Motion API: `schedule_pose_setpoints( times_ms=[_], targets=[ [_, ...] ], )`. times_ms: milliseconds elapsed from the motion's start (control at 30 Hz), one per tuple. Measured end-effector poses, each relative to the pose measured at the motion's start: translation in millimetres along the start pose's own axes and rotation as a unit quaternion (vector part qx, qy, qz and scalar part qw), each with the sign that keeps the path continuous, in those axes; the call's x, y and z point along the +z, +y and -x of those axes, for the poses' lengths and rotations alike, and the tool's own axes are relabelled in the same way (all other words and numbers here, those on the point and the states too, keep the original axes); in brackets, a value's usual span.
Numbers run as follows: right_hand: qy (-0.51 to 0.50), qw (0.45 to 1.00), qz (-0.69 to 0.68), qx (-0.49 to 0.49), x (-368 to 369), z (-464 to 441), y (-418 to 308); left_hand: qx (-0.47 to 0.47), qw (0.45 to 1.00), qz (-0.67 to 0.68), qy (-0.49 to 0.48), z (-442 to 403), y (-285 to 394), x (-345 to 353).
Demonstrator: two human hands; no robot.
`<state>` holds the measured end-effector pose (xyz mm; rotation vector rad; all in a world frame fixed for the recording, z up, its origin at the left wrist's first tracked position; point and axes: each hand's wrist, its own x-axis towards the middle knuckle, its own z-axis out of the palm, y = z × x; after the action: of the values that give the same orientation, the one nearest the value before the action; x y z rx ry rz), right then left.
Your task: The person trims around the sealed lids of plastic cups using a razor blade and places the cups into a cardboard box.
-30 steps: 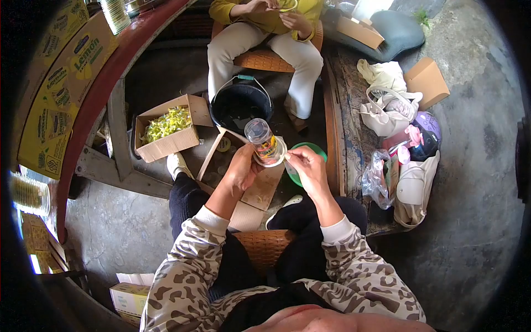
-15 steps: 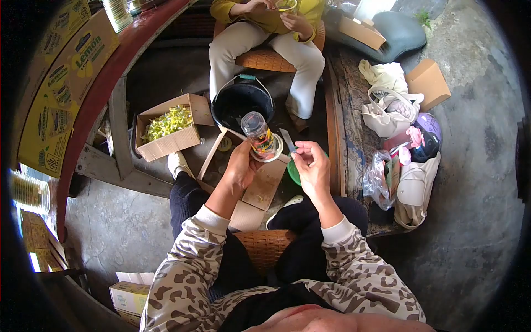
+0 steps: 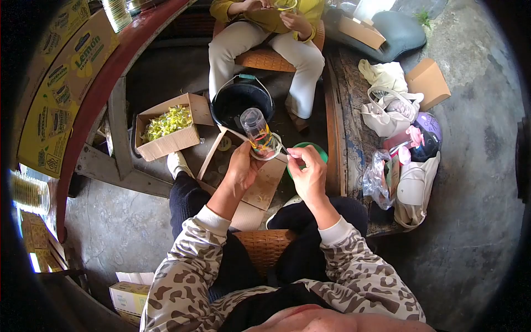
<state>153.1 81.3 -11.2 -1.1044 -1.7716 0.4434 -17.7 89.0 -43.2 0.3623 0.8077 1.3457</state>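
Note:
Clasped in my left hand [image 3: 241, 167] is a clear plastic cup [image 3: 256, 131] with a colourful print. The cup is tilted, its base pointing away from me and its pale rim towards me. My right hand [image 3: 308, 172] is closed in a pinch on a thin knife [image 3: 284, 149], whose narrow blade now appears nearly edge-on at the cup's rim. Whether the blade touches the rim I cannot tell. Below the hands lies an opened cardboard box [image 3: 260, 191], and a green round item [image 3: 316, 148] is partly hidden behind my right hand.
A black bucket [image 3: 221, 110] stands just beyond the cup. To its left, a cardboard box [image 3: 166, 141] holds yellow-green strips. Another person [image 3: 243, 41] sits opposite. Bags [image 3: 412, 182] lie on the right; a red-edged table [image 3: 91, 105] curves along the left.
My right hand has moved slightly left and down, bringing the knife to the cup's rim and turning its blade edge-on. My left hand keeps hold of the cup, almost unmoved.

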Motion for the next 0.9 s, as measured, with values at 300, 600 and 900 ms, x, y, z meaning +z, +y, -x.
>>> schedule_pose_setpoints(
  times_ms=[300,600,900],
  targets=[
    [-0.004,1.000,0.004,-0.006,2.5,2.4,2.6,0.002,1.000,0.005,0.022,1.6,-0.5,2.5],
    [-0.003,1.000,0.014,-0.017,3.6,4.2,2.9,-0.002,1.000,0.022,0.012,1.1,-2.8,1.1],
    [-0.005,0.998,0.056,-0.042,1.3,2.6,0.6,-0.012,1.000,0.027,0.006,1.9,-3.1,2.8]
  ],
)
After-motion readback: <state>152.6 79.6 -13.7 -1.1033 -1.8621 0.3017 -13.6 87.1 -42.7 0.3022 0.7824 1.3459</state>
